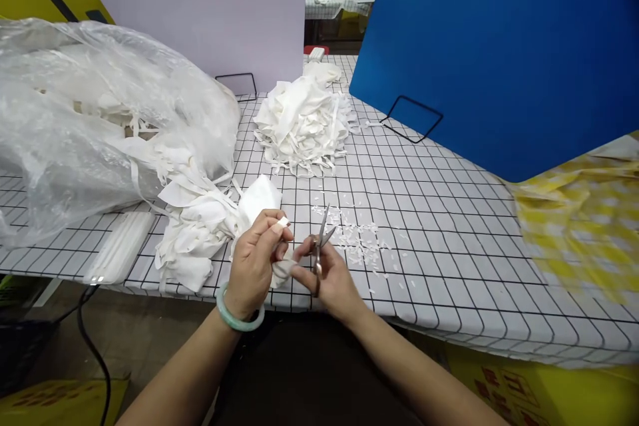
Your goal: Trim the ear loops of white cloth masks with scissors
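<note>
In the head view, low and centre in the frame, the left hand (254,265) is pinched shut on a white mask (259,203), thumb and forefinger nipping a short strap end (283,221) that sticks up between them, while the rest of the mask trails back over the wrist toward the left. Just beside it the right hand (327,279) is closed around the handles of small scissors (320,239), whose blades stand slightly parted and point up and away, very near the strap end and the left fingertips. A green bangle (238,319) sits on the left wrist. On the gridded worktop (449,246), right of the blades, lies a scatter of tiny white trimmings (357,239). A loose pile of masks (194,233) spills from a clear plastic bag (90,120) at the left, and a second heap (302,123) sits in the upper middle, in front of a pale board (200,6) and a blue board (499,46). The likely trouble here is the closeness of blade to fingertip: a cut taken too low could nick the thumb, or bite into the mask itself instead of the strap end. Trimmings could also drift off the near edge.
</note>
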Action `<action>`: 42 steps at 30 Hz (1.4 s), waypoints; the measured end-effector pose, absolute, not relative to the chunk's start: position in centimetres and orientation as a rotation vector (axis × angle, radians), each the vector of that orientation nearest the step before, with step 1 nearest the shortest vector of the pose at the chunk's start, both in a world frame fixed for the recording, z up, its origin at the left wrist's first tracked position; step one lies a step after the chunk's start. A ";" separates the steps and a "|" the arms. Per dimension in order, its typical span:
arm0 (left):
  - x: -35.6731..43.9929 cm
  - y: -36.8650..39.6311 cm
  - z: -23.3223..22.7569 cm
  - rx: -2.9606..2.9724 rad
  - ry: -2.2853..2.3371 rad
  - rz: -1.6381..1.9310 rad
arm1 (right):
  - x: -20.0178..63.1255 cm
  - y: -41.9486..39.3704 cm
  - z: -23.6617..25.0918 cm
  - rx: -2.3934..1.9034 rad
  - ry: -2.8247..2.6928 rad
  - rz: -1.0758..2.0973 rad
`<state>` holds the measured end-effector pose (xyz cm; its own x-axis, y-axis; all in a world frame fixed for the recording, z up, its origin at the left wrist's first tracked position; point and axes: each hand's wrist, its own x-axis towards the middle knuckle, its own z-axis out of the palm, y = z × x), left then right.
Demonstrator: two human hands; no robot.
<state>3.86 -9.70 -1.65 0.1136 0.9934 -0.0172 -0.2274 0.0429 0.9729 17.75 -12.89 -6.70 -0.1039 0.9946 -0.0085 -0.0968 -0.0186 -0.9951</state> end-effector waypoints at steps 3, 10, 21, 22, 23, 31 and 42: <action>4.3 -10.3 -2.6 1.164 0.980 1.126 | 21.6 -13.4 -6.2 -1.334 -1.586 0.961; 5.8 -11.5 -4.1 1.439 0.938 1.074 | 24.4 -14.9 -5.7 -1.449 -1.900 0.635; 6.2 -11.2 -4.8 1.721 0.850 1.111 | 24.8 -14.9 -6.2 -1.324 -1.926 0.587; 6.2 -11.2 -4.8 1.732 0.843 1.108 | 24.7 -14.9 -6.2 -1.321 -1.924 0.581; 6.2 -11.3 -4.8 1.742 0.838 1.105 | 24.7 -14.8 -6.2 -1.317 -1.923 0.575; 6.3 -11.3 -4.9 1.763 0.815 1.103 | 24.4 -14.7 -6.4 -1.297 -1.892 0.556; 6.6 -11.3 -5.2 1.800 0.796 1.059 | 24.7 -15.2 -7.0 -1.347 -1.895 0.539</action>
